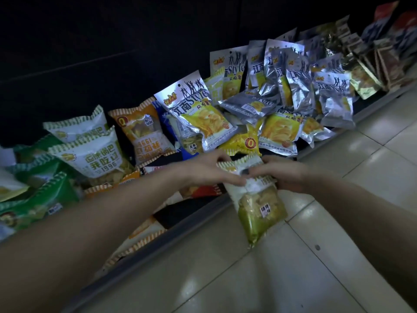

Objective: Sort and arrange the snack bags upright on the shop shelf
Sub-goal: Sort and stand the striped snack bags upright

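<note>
Holding a green-bottomed bag (pixel 255 199) by its top edge, left hand (pixel 209 170) and right hand (pixel 286 175) both pinching it, just in front of the shelf edge (pixel 185 219); likely squaring it to stand upright among the leaning silver bags (pixel 198 111).

2 forearms enter from the lower frame edge, 1 per side. Both are bare from frame edge to wrist; no sleeve, cuff, watch, or band covers them. The left hand (pixel 209 170) and right hand (pixel 286 175) carry no gloves or rings.
</note>
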{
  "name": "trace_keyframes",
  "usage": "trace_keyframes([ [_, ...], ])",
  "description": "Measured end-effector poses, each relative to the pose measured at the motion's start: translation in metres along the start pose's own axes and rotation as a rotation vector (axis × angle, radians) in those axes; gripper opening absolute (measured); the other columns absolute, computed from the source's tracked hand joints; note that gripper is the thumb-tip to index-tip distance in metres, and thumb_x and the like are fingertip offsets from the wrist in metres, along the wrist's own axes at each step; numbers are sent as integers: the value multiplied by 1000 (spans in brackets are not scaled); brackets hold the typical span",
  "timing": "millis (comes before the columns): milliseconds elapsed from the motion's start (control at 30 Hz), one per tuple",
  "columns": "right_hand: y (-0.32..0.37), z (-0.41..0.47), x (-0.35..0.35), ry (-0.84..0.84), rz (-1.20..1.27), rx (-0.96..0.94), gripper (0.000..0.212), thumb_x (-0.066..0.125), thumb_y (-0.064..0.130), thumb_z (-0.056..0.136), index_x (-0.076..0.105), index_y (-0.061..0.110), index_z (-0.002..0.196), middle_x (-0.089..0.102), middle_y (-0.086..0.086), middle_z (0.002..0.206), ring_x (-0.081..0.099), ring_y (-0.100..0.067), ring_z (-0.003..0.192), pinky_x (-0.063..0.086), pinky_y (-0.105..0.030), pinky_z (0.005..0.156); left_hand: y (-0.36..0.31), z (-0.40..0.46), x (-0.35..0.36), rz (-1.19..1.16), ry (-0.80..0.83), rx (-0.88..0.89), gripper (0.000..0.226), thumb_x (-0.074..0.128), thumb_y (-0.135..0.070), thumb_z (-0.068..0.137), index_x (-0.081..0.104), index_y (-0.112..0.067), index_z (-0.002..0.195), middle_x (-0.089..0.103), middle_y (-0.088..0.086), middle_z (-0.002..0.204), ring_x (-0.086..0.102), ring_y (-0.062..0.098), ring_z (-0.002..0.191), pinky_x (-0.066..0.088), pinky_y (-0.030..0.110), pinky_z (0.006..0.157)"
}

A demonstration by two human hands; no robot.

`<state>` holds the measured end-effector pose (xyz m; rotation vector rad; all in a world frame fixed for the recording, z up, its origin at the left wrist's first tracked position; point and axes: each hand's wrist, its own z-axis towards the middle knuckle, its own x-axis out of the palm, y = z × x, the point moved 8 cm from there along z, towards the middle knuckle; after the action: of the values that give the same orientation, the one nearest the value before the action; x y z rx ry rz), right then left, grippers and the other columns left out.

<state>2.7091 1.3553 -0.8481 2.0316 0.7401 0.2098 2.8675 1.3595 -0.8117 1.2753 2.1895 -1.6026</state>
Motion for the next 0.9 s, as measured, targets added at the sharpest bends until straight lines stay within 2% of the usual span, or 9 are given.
trace_keyframes([
  [67,38,-1,8,17,90,-83,52,75,31,80,65,11,127,74,-13,118,70,-32,111,55,-43,94,-4,-14,-32,-139,-39,-27,74,86,-51,73,51,-30,135,51,-4,132,60,18,112,55,33,92],
  [233,110,20,52,121,239,-241,53,69,30,91,56,14,140,67,-10,133,63,-30,125,45,-49,110,16,-59,-117,-513,-267,25,55,85,-16,77,59,-18,125,77,1,108,75,15,95,60,25,76],
  [367,140,43,98,208,156,-274,52,75,21,88,61,13,136,67,-11,133,63,-30,125,43,-53,112,61,-97,-160,-513,-381,0,77,90,-31,69,51,-14,133,73,4,120,72,17,107,57,34,92],
  [500,163,68,100,5,227,-336,80,94,33,64,60,11,133,70,-8,129,63,-27,124,48,-46,103,111,-128,-169,-1,-399,-150,86,75,-83,58,59,-25,119,69,-4,116,69,13,104,56,34,90],
  [567,172,77,101,-41,300,-372,90,95,33,61,55,11,139,71,-6,126,66,-25,119,51,-40,90,133,-134,-153,301,-281,-209,87,66,-88,62,57,-27,123,66,-6,120,65,13,107,56,35,90],
  [667,186,87,110,-58,357,-434,75,89,20,72,55,12,139,72,-5,124,71,-22,110,57,-37,81,167,-133,-117,685,-83,-262,97,63,-82,75,34,-27,149,55,0,143,57,20,122,51,37,100],
  [767,192,94,127,-53,379,-428,72,89,21,72,54,19,134,67,-9,131,71,-23,109,58,-36,80,190,-125,-100,742,-32,-319,125,60,-89,69,-3,-30,161,33,4,162,46,26,138,46,41,109],
  [833,192,96,139,-54,347,-423,45,82,13,80,58,24,115,70,-10,125,71,-25,108,57,-38,80,193,-118,-99,755,-43,-345,131,59,-91,66,-3,-27,161,33,6,162,47,28,136,47,42,107],
  [900,191,99,151,-50,294,-425,48,81,9,80,59,15,123,73,-8,117,72,-25,106,56,-32,73,188,-113,-100,741,-54,-349,128,60,-92,64,10,-23,159,41,7,155,51,28,130,49,42,105],
])
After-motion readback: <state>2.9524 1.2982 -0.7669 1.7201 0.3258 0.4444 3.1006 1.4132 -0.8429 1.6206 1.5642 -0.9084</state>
